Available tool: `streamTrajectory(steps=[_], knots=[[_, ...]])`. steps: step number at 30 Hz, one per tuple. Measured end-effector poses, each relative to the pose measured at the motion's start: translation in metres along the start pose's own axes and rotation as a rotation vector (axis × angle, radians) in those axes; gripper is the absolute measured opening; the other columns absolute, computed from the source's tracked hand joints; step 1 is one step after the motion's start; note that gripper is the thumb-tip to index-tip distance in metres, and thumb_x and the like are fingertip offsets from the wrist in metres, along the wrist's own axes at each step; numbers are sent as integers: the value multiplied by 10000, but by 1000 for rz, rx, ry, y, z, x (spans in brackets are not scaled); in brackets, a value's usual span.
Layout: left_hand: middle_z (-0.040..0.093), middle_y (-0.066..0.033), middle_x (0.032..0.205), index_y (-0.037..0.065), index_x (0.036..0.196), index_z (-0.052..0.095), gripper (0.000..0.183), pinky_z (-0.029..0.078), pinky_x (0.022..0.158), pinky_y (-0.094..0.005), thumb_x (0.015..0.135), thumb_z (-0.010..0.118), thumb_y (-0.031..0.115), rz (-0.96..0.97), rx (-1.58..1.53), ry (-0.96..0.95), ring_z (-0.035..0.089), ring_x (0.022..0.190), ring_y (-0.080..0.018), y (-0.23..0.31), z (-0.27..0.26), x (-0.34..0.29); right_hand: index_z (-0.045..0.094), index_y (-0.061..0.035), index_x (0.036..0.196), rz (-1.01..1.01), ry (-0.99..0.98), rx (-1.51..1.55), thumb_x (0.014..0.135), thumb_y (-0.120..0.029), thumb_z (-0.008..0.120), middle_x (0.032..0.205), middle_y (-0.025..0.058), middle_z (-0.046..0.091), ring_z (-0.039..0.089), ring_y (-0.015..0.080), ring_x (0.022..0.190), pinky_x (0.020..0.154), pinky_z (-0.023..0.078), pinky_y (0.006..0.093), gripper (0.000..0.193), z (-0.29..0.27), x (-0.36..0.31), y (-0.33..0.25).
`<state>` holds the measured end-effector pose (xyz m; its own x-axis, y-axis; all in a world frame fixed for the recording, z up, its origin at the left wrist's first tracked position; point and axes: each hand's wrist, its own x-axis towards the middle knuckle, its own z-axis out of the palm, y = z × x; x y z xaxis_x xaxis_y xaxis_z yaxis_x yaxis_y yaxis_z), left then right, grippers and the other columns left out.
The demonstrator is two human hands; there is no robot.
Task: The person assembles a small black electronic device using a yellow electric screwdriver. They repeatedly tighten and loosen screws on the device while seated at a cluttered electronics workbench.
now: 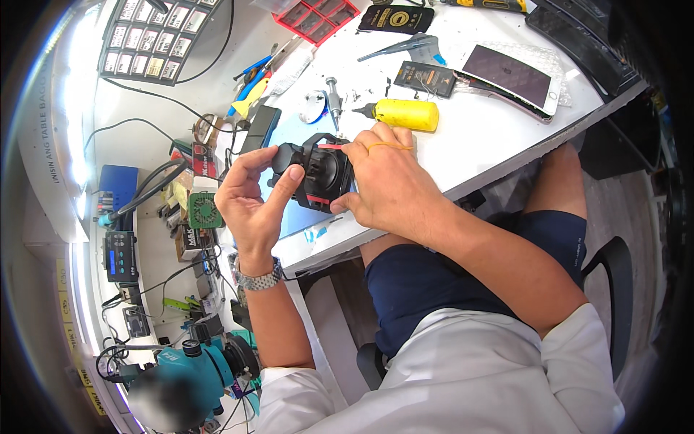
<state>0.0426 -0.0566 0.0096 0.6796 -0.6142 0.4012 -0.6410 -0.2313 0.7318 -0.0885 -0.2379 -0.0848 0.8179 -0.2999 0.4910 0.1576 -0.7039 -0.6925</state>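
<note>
Both hands hold a black plastic device with red strips (318, 173) above the white table's corner. It looks like a clamp-type holder, but its exact kind is unclear. My left hand (253, 199) grips its left side, thumb in front and fingers behind a black knob-like part (289, 157). On the other side, my right hand (390, 177) pinches the edge near the red strips, its fingers bent. Below the device lies a light blue mat (298, 220). Just beyond it stand a slim metal tool (333, 98) and a yellow bottle (407, 115) with a dark nozzle.
On the table's right are a white-framed phone (510, 76), a dark battery-like part (425, 79) and tweezers (394, 48). A red divided tray (316, 20) sits at the back. Left are cables, a green fan (205, 210), a station with a display (121, 256) and a teal microscope (195, 372).
</note>
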Motion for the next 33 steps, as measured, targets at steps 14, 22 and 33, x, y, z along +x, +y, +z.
streamTrajectory(steps=[14, 22, 33], knots=[[792, -153, 1292, -88, 1337, 767, 456, 572, 1117, -357, 928, 956, -17, 40, -86, -96, 749, 1217, -217, -6, -6, 4, 785, 118, 1102, -15, -5, -3, 858, -369, 996, 1103, 210, 744, 636, 357, 1184, 1078, 450, 482, 584, -1, 0, -1], [787, -158, 1319, -94, 1350, 761, 456, 571, 1141, -368, 933, 938, -36, 22, -92, -124, 751, 1244, -230, -5, -8, 5, 785, 118, 1112, -14, -8, 1, 860, -363, 992, 1113, 211, 741, 630, 357, 1198, 1090, 444, 478, 582, -1, 0, -1], [786, -176, 1356, -89, 1384, 747, 457, 566, 1165, -383, 956, 901, -51, 38, -129, -167, 750, 1279, -249, -5, -8, 7, 778, 130, 1121, -23, -19, -3, 880, -338, 974, 1115, 214, 733, 620, 352, 1208, 1102, 435, 475, 562, 0, 0, -1]])
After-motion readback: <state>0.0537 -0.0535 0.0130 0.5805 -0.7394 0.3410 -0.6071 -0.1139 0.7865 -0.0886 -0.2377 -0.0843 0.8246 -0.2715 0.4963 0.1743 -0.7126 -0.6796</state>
